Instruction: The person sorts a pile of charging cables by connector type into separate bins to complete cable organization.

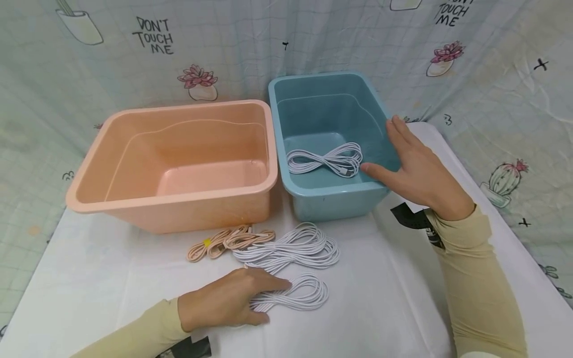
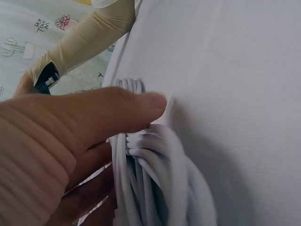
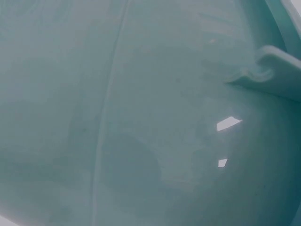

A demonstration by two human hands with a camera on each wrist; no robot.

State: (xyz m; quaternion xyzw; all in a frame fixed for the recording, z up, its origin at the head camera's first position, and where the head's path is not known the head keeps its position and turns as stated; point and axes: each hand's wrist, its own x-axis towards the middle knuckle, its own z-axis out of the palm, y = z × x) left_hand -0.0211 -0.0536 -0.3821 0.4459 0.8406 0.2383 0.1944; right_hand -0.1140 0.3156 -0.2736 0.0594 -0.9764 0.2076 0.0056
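Near the front of the table my left hand point(image 1: 235, 298) grips one end of a coiled white cable point(image 1: 311, 293). In the left wrist view the thumb and fingers close around that cable point(image 2: 164, 174). My right hand point(image 1: 421, 171) rests at the right rim of a blue bin point(image 1: 340, 191), fingers straight and thumb reaching over the inside. The bin's wall point(image 3: 141, 94) fills the right wrist view, where no fingers show. Another coiled white cable point(image 1: 326, 159) lies on the bin's floor.
A peach bin point(image 1: 179, 198) stands directly left of the blue one. In front of the bins lie tan cable bundles point(image 1: 224, 241), one with a yellow tag, against larger white coils point(image 1: 309, 248). A printed curtain point(image 1: 241, 49) hangs behind the white table point(image 1: 358, 308).
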